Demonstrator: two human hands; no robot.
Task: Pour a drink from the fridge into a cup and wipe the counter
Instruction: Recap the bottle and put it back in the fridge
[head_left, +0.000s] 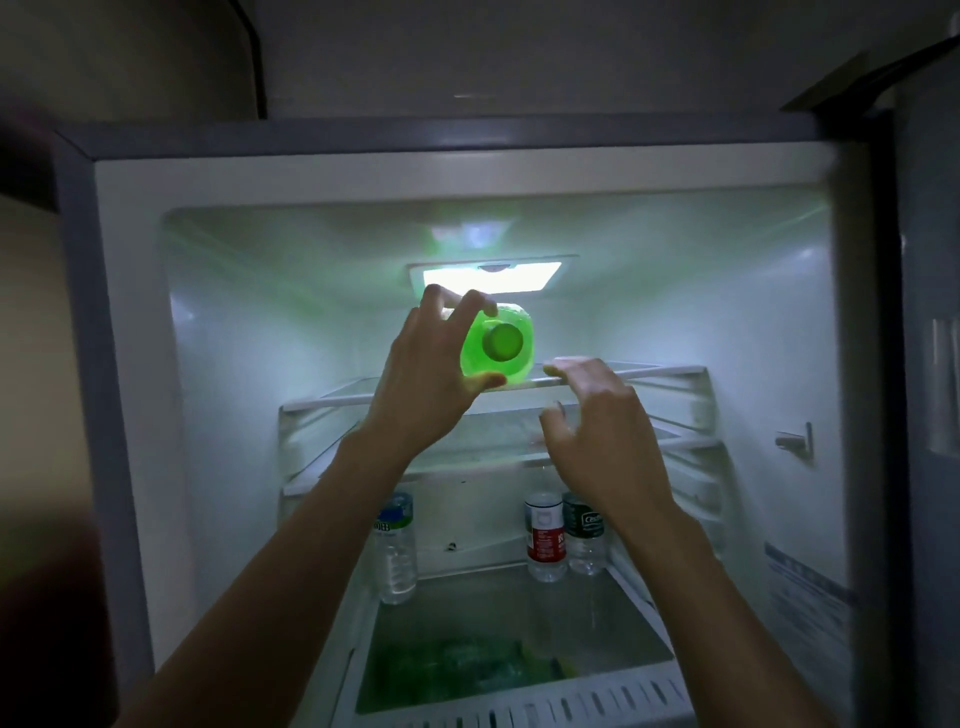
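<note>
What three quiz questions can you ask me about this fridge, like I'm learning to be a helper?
1. True or false: the left hand grips the green bottle.
2. Pick one. The right hand holds: A a cup, B nothing, C a cloth.
3. Fill in: ___ clear bottles stand on the lower shelf.
Key: 1 true; 2 B; 3 three.
</note>
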